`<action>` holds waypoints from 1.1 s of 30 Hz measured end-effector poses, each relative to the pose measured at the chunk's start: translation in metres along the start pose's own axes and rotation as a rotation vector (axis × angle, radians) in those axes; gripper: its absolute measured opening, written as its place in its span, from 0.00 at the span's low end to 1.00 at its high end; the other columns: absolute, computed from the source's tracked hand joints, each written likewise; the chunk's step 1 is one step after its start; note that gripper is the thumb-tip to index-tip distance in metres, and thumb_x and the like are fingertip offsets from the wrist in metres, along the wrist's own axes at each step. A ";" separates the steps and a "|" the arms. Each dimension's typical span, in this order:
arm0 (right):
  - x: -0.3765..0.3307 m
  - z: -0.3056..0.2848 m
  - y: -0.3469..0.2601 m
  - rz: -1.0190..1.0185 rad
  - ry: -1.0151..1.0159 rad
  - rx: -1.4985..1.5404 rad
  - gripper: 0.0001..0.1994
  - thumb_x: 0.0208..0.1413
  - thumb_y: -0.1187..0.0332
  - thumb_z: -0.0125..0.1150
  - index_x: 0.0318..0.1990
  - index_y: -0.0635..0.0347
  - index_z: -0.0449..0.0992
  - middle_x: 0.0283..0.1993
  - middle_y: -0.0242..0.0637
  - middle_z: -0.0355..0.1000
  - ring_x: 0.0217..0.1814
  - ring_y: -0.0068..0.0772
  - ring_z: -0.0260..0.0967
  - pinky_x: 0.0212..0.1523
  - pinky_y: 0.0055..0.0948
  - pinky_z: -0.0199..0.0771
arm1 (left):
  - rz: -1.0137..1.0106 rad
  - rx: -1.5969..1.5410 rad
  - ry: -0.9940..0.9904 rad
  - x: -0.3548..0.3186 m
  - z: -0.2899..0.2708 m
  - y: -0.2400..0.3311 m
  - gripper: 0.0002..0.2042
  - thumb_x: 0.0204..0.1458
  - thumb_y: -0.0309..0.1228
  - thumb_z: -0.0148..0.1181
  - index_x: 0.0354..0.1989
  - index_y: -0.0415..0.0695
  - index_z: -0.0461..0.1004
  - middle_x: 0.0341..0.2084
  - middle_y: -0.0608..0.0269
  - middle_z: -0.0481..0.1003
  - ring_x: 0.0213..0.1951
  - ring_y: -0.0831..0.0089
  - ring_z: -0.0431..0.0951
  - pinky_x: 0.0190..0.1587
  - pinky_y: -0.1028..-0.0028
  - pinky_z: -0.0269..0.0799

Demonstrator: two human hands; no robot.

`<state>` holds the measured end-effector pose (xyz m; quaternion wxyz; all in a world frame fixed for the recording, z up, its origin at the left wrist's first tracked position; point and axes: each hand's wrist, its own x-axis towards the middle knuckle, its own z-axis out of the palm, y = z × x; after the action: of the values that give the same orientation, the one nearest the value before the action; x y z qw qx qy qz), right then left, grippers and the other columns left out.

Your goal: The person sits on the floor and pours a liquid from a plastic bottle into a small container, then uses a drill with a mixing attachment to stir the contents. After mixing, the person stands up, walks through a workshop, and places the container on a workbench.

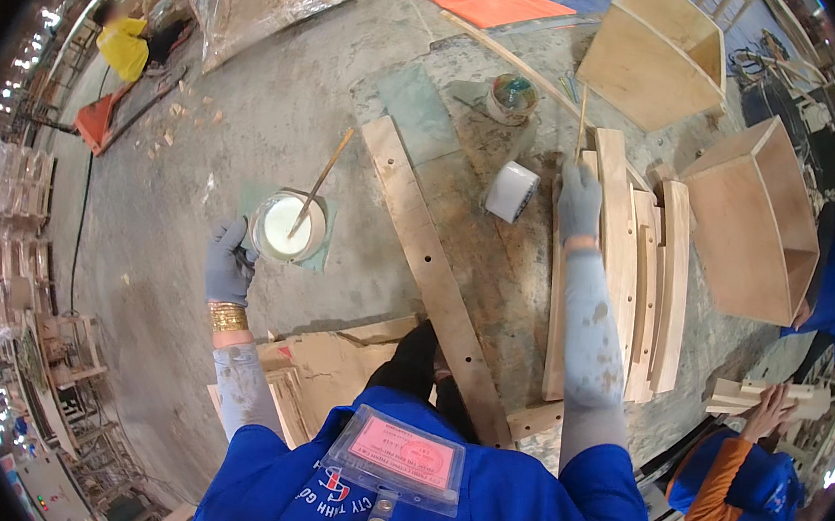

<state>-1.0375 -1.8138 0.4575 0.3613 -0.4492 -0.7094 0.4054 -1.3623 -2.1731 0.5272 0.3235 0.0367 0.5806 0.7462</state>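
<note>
My left hand, in a grey glove, is beside a round tub of white liquid, its fingers curled. Whether it grips anything or touches the tub's rim, I cannot tell. A wooden stick leans in the tub. Farther right, my right hand, also gloved, is closed around a thin light stick that points away from me. Below that hand lie several long, slightly curved wooden pieces side by side, some with small holes. A long drilled board runs diagonally between my hands.
Beyond the board are a white roll-shaped object and a stained tub. Wooden boxes stand at right. Flattened cardboard lies by my legs. One person handles wood at lower right; another in yellow is far left.
</note>
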 end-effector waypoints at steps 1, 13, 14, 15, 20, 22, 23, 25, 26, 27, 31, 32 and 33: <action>-0.014 -0.004 -0.001 0.067 0.000 0.075 0.14 0.59 0.64 0.50 0.38 0.68 0.74 0.27 0.48 0.71 0.31 0.42 0.68 0.31 0.35 0.66 | -0.016 0.001 0.009 0.002 0.001 -0.002 0.03 0.56 0.27 0.56 0.36 0.45 0.74 0.30 0.67 0.78 0.27 0.80 0.78 0.24 0.81 0.76; 0.034 -0.024 -0.029 -0.508 0.105 -0.222 0.16 0.47 0.74 0.54 0.46 0.59 0.76 0.33 0.42 0.74 0.35 0.41 0.71 0.39 0.29 0.70 | 0.001 -0.009 -0.155 0.017 0.019 -0.003 0.03 0.56 0.28 0.55 0.37 0.45 0.73 0.30 0.69 0.77 0.28 0.81 0.78 0.26 0.82 0.76; 0.048 -0.024 -0.025 -0.509 0.017 -0.274 0.17 0.46 0.74 0.55 0.46 0.58 0.76 0.34 0.42 0.75 0.36 0.41 0.72 0.40 0.29 0.70 | -0.005 -0.006 -0.125 0.019 0.023 -0.006 0.04 0.56 0.28 0.55 0.37 0.45 0.73 0.30 0.69 0.77 0.28 0.81 0.78 0.25 0.82 0.75; 0.061 -0.027 -0.020 -0.510 -0.072 -0.332 0.17 0.45 0.74 0.55 0.46 0.57 0.76 0.36 0.42 0.75 0.37 0.41 0.72 0.40 0.28 0.71 | -0.015 -0.008 -0.097 0.021 0.028 -0.011 0.04 0.56 0.28 0.55 0.37 0.45 0.73 0.30 0.69 0.77 0.28 0.81 0.77 0.25 0.82 0.75; 0.084 -0.033 -0.027 -0.085 -0.604 -0.176 0.15 0.47 0.70 0.60 0.45 0.60 0.77 0.38 0.39 0.76 0.36 0.30 0.72 0.39 0.25 0.71 | -0.036 0.023 -0.072 0.016 0.012 -0.007 0.05 0.56 0.27 0.54 0.40 0.42 0.73 0.31 0.66 0.77 0.29 0.80 0.78 0.27 0.81 0.75; 0.080 -0.023 -0.035 0.048 -0.472 0.058 0.14 0.48 0.68 0.61 0.42 0.63 0.77 0.36 0.37 0.76 0.36 0.25 0.71 0.38 0.25 0.71 | -0.023 0.024 -0.059 0.015 -0.004 0.002 0.06 0.56 0.27 0.53 0.40 0.41 0.72 0.31 0.65 0.77 0.30 0.79 0.78 0.28 0.81 0.75; 0.075 -0.022 -0.036 0.121 -0.402 0.157 0.13 0.48 0.67 0.62 0.41 0.65 0.77 0.34 0.36 0.76 0.35 0.23 0.70 0.38 0.24 0.71 | -0.014 0.008 -0.042 0.014 -0.010 0.002 0.06 0.56 0.27 0.54 0.39 0.41 0.72 0.31 0.65 0.77 0.29 0.79 0.78 0.27 0.81 0.75; 0.062 -0.008 -0.030 0.192 -0.310 0.384 0.15 0.48 0.66 0.63 0.41 0.67 0.77 0.32 0.34 0.75 0.35 0.22 0.69 0.37 0.24 0.70 | -0.007 -0.017 -0.002 0.018 -0.007 -0.005 0.05 0.56 0.27 0.54 0.38 0.41 0.73 0.30 0.66 0.77 0.28 0.80 0.78 0.25 0.82 0.74; 0.054 0.002 -0.027 0.224 -0.258 0.491 0.16 0.49 0.65 0.63 0.41 0.68 0.77 0.31 0.33 0.74 0.35 0.21 0.68 0.36 0.24 0.70 | -0.013 -0.022 0.025 0.020 -0.001 -0.010 0.05 0.56 0.28 0.55 0.38 0.42 0.73 0.30 0.66 0.77 0.27 0.80 0.77 0.24 0.82 0.74; 0.046 0.019 -0.025 0.224 -0.183 0.483 0.16 0.50 0.64 0.62 0.42 0.68 0.77 0.32 0.36 0.74 0.35 0.25 0.70 0.37 0.25 0.70 | -0.015 -0.021 0.055 0.021 0.002 -0.012 0.04 0.56 0.28 0.56 0.37 0.43 0.74 0.29 0.67 0.78 0.27 0.81 0.77 0.23 0.82 0.74; 0.019 0.056 -0.033 0.202 -0.035 -0.030 0.18 0.55 0.61 0.56 0.45 0.68 0.75 0.36 0.46 0.75 0.39 0.43 0.73 0.41 0.34 0.71 | -0.031 -0.022 -0.032 0.022 -0.002 -0.007 0.03 0.56 0.28 0.55 0.36 0.43 0.73 0.29 0.67 0.77 0.27 0.80 0.77 0.24 0.82 0.75; 0.013 0.060 -0.034 0.185 -0.037 -0.285 0.19 0.56 0.60 0.54 0.46 0.68 0.75 0.37 0.50 0.75 0.40 0.48 0.73 0.42 0.36 0.70 | -0.026 -0.023 -0.027 0.020 -0.002 -0.005 0.04 0.56 0.27 0.55 0.37 0.43 0.73 0.29 0.67 0.77 0.27 0.80 0.77 0.25 0.82 0.76; 0.010 0.054 -0.025 0.123 0.052 -0.279 0.19 0.57 0.60 0.53 0.46 0.68 0.75 0.39 0.51 0.75 0.42 0.51 0.72 0.43 0.39 0.70 | -0.027 -0.043 -0.048 0.024 0.007 -0.008 0.04 0.56 0.27 0.54 0.38 0.42 0.72 0.29 0.67 0.76 0.27 0.79 0.78 0.27 0.82 0.77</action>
<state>-1.0967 -1.8251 0.4591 0.2880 -0.5481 -0.7204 0.3123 -1.3747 -2.1535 0.5143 0.3481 0.0401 0.5571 0.7529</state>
